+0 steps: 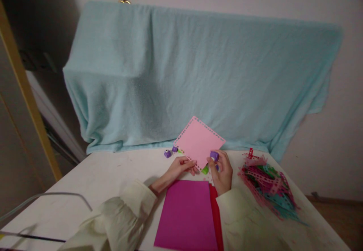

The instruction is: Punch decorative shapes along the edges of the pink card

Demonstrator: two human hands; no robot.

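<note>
A square pink paper sheet (pixel 198 141) is held up with one corner pointing away from me; small punched holes run along its edges. My left hand (pixel 184 166) pinches its near left edge between thumb and fingers. In my right hand (pixel 222 171) is a purple craft hole punch (pixel 214 155), gripped at the sheet's near right edge. The fingers partly hide the punch, so whether its jaws are pressed down cannot be made out. Below the sheet, something green (pixel 204 170) and small pink paper bits lie near the right hand.
Purple punches (pixel 167 153) stand behind my left hand. A magenta sheet (pixel 187 217) lies in front of me over a red sheet (pixel 216 217). Cut, perforated paper strips (pixel 269 186) pile up at right. A light blue cloth (pixel 198 73) hangs behind the white table (pixel 113 171); a cable (pixel 62 194) is at left.
</note>
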